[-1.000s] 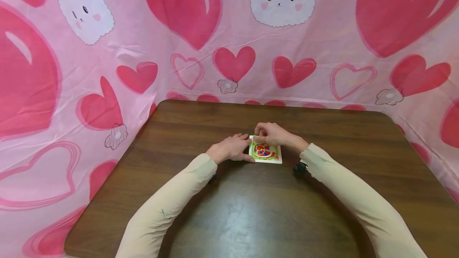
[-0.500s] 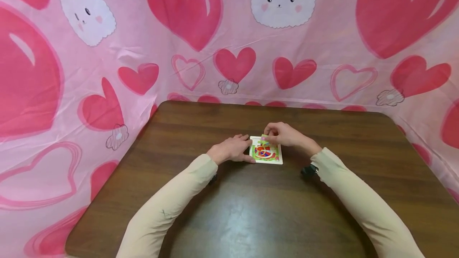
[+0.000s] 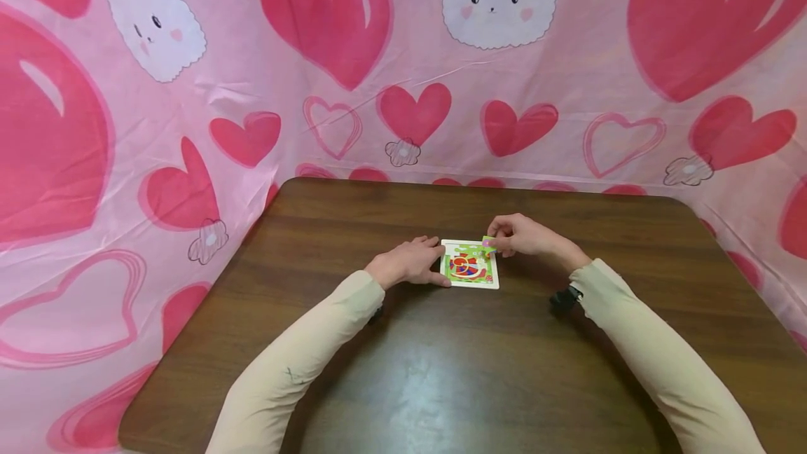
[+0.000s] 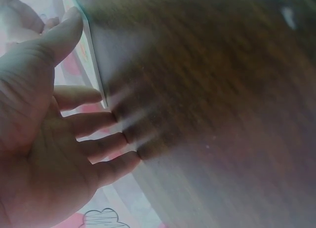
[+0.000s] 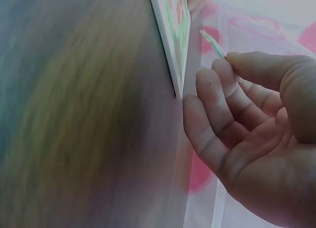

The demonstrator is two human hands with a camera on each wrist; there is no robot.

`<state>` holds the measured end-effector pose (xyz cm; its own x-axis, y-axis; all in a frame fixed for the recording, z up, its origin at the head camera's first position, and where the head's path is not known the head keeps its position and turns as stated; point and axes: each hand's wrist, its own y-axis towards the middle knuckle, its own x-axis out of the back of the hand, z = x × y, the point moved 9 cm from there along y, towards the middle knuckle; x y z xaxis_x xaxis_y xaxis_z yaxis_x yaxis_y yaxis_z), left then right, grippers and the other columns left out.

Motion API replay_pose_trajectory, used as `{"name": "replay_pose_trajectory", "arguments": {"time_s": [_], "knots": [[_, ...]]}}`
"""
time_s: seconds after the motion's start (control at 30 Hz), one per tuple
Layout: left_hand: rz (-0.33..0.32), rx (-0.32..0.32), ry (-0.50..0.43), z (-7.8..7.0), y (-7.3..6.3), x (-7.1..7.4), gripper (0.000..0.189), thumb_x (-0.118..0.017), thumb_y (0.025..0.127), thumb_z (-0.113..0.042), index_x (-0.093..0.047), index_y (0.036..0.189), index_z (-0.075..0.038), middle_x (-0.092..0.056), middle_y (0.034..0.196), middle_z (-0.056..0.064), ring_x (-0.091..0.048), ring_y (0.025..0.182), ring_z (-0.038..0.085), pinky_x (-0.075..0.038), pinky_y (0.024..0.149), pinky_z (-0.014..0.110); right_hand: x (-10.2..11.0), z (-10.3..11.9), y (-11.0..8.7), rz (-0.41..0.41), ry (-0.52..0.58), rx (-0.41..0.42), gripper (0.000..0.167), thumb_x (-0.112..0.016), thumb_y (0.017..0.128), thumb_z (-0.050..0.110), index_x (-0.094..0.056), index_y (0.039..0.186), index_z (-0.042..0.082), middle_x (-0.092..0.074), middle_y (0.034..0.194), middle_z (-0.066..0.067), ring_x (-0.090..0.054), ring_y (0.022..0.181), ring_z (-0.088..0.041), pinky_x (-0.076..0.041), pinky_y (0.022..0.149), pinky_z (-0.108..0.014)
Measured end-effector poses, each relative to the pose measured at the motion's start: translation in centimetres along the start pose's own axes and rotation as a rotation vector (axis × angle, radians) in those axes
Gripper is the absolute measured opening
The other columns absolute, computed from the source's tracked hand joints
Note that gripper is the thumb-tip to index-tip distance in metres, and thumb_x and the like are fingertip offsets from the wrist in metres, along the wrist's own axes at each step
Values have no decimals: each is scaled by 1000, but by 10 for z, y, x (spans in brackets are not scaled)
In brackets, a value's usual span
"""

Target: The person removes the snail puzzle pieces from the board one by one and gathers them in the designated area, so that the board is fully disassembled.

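A square jigsaw puzzle board (image 3: 468, 284) with a white rim lies flat on the brown table. Its picture shows a red and blue spiral on green, and a pale strip shows along its far side. My left hand (image 3: 406, 263) rests at the board's left edge, fingers spread and thumb near the front corner. Over the far right corner, my right hand (image 3: 526, 237) pinches a small green and pink puzzle piece (image 3: 488, 242) between thumb and forefinger. In the right wrist view the thin piece (image 5: 212, 44) is held above the board (image 5: 173, 65), apart from it.
The wooden table (image 3: 403, 370) has rounded corners. A pink cloth (image 3: 353, 125) with hearts and rabbits hangs behind it and along its sides. A dark wrist device (image 3: 565, 298) sits under the right sleeve.
My right hand has moved right along the board's far side, carrying the puzzle piece from the far left corner and uncovering more of the picture. My left hand stays in place.
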<state>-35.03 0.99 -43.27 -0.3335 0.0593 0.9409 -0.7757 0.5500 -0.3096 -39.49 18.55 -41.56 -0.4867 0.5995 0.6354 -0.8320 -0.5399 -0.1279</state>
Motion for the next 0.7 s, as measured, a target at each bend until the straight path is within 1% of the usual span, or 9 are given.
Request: {"name": "replay_pose_trajectory", "arguments": {"time_s": [0.17,0.33,0.57,0.7], "knots": [[-5,-1,4,1,0,0,86,-59,86,-66,-37,152,-17,-27,163,9,-23,151,30,-27,119,53,10,-12,-6,-2,2,-34,17,-69,92,15,-61,99,2,-63,75,-9,-61,67,-20,-55,64,-32],[-3,6,-3,2,0,-1,86,-59,86,-66,-37,152,-17,-26,163,9,-23,151,30,-26,119,53,17,-26,-11,23,7,-65,19,-69,91,13,-59,98,-1,-63,76,-7,-61,65,-18,-56,63,-30],[-4,4,-14,2,0,-1,86,-60,85,-66,-37,152,-18,-26,163,8,-23,151,30,-26,119,52,25,-36,-22,87,-3,-62,21,-69,91,14,-58,97,-3,-62,74,-8,-60,63,-17,-56,60,-32],[-2,3,-20,2,0,-1,86,-60,85,-66,-37,152,-18,-25,163,8,-22,151,30,-25,119,52,27,-42,-27,140,-5,-87,20,-69,91,13,-59,97,-3,-63,74,-9,-60,61,-18,-55,58,-32]]}}
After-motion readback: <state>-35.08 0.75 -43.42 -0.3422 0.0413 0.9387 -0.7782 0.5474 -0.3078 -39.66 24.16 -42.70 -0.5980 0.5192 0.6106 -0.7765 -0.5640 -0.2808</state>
